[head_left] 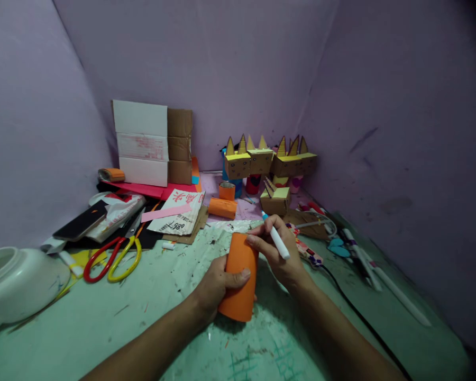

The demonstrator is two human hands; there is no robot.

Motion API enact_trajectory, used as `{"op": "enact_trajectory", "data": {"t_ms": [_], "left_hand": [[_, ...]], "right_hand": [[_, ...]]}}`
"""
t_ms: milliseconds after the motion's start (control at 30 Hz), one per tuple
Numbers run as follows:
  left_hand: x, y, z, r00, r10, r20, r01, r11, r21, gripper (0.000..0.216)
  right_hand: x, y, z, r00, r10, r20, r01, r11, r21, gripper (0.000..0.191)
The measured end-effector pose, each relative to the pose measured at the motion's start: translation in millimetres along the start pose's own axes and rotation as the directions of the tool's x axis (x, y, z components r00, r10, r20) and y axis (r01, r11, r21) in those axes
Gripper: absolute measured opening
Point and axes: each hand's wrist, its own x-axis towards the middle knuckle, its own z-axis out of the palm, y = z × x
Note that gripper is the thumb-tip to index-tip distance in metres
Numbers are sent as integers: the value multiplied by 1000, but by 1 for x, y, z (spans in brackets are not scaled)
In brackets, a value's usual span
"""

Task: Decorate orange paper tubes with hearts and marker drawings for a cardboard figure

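Observation:
An orange paper tube stands slightly tilted in front of me. My left hand is wrapped around its lower left side, thumb across the front. My right hand holds a white marker with a blue end between its fingers, the blue end pointing up and away. The right thumb and fingertips also touch the tube's upper right edge. Beyond the hands lie another orange roll, a short orange tube and a cardboard box head with horns.
Several horned cardboard figures line the back. Red-and-yellow scissors, a white pot and folded cardboard are on the left. At right are a glue gun with a black cord and several pens.

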Motion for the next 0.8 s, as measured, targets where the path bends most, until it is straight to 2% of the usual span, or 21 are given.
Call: {"op": "enact_trajectory", "data": {"t_ms": [233,367,433,500,567,633,700,800], "left_hand": [[-1,1,1,1000,23,7,-23,999,48,49],[-2,23,-10,997,19,78,-37,972,233,42],[-5,38,-19,994,8,109,-28,983,181,44],[-8,52,-27,996,33,79,-32,999,-8,49],[-10,58,-33,989,139,48,-128,975,-181,53],[-9,54,-33,953,299,48,-279,930,-240,58],[-5,43,-30,911,412,1,-402,892,-207,61],[3,26,-22,885,429,-180,-446,893,-66,45]], "right_hand": [[1,-3,-2,998,-59,-25,58,997,-43,35],[2,-6,-8,994,74,80,-73,997,-16,43],[3,-5,-10,986,124,109,-124,992,-13,48],[4,-1,-11,994,102,25,-102,995,1,46],[5,4,-10,991,51,-121,-47,998,36,44],[4,7,-8,976,37,-216,-24,998,60,43],[0,8,-4,974,52,-221,-45,998,34,43],[-10,7,4,986,70,-149,-80,995,-66,43]]}}
